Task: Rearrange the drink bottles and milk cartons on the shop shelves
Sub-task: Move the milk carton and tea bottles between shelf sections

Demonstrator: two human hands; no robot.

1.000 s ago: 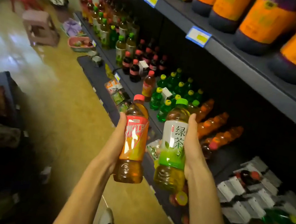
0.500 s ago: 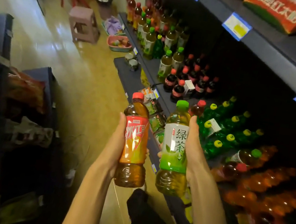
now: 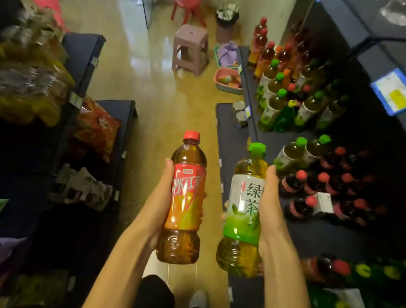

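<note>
Over the aisle floor, 2 bottles held upright, neither shelved yet.
Left hand [image 3: 160,200] wraps the red tea [image 3: 185,201]; right hand [image 3: 268,212] wraps the green tea [image 3: 244,211], both short of the shelf [image 3: 230,142]. Judging by the mixed caps there, sorting is barely begun. A pink basket [image 3: 227,83] on the floor holds small blurred items.

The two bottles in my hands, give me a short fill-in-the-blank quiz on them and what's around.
1. The left hand holds a bottle with a ____ cap.
2. The right hand holds a bottle with a ____ cap.
3. On the floor beyond the pale stool stands a red ____.
4. Both held bottles are ____, caps up.

Missing words: red; green; chair; upright
</note>
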